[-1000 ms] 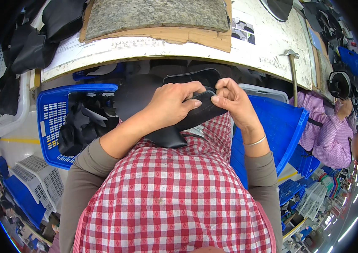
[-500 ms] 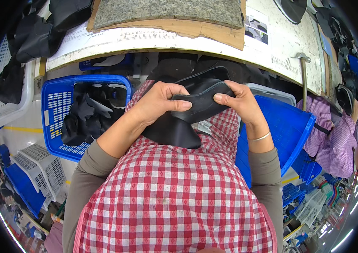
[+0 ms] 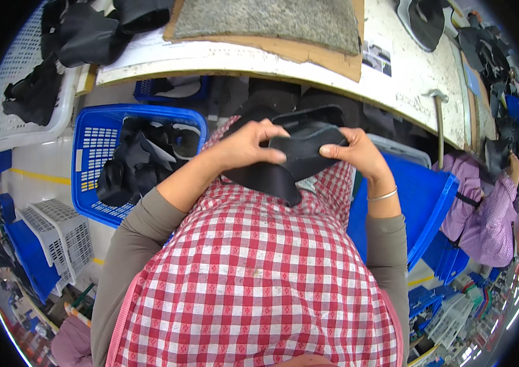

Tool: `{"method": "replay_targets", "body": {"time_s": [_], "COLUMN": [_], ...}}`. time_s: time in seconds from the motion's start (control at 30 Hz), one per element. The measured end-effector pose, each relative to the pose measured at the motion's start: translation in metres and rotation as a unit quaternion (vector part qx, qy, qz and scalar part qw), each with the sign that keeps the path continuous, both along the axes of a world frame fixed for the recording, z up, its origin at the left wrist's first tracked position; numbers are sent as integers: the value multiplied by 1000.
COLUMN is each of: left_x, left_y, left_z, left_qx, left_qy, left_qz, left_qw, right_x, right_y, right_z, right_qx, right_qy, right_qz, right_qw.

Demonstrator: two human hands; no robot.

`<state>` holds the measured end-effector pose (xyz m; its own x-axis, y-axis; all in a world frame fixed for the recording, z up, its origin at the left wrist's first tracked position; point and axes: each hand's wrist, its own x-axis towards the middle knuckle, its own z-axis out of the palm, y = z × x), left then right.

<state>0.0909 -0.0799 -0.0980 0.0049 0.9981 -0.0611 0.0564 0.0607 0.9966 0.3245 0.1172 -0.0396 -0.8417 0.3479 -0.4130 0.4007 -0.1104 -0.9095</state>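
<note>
"What do we see in the middle?"

"We see a black piece [image 3: 311, 150], thin and bendy. It is up in the air in front of the person's tummy, just on the near side of the bench [image 3: 415, 92]."

"And how are the hands?"

"We see the left hand [image 3: 242, 147] pinching one end, with the thumb on the near face and a finger by the top edge. The right hand [image 3: 366, 158] pinches the other end, thumb in front too. Its other fingers go behind, so we cannot tell how they bend."

"We spot a shiny bracelet [image 3: 383, 196] on that right wrist!"

"Yes, and below the black piece we see a smooth dark flap [image 3: 272, 180] over the red and white apron [image 3: 241, 269]. We cannot tell if the two are joined."

"What is by the left arm?"

"We find a blue basket [image 3: 140, 109] with lots of black shapes [image 3: 131, 162] in it. By the right arm we see a big blue bin [image 3: 418, 196], tipped to one side."

"And up on the bench?"

"We see a flat grey slab [image 3: 265, 24] on a brown board [image 3: 339, 64]. Off to the right we see a hammer [image 3: 439, 122]. Its head is on top, and its handle pokes out past the edge."

"We see somebody else, too!"

"Yes, a co-worker [image 3: 485, 214] in a pink checked top, past the bench's right end."
</note>
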Motion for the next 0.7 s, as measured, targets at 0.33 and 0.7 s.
{"method": "replay_targets", "body": {"time_s": [0.33,0.7], "left_x": [-15,-109], "left_y": [21,63], "left_z": [99,230], "left_qx": [245,246], "left_qy": [372,234], "left_qz": [26,-16], "left_qw": [895,941], "right_x": [-29,-133], "right_y": [-9,14], "right_z": [59,158], "right_qx": [29,99], "right_qy": [19,308], "right_qz": [-67,-126], "right_qw": [997,938]}}
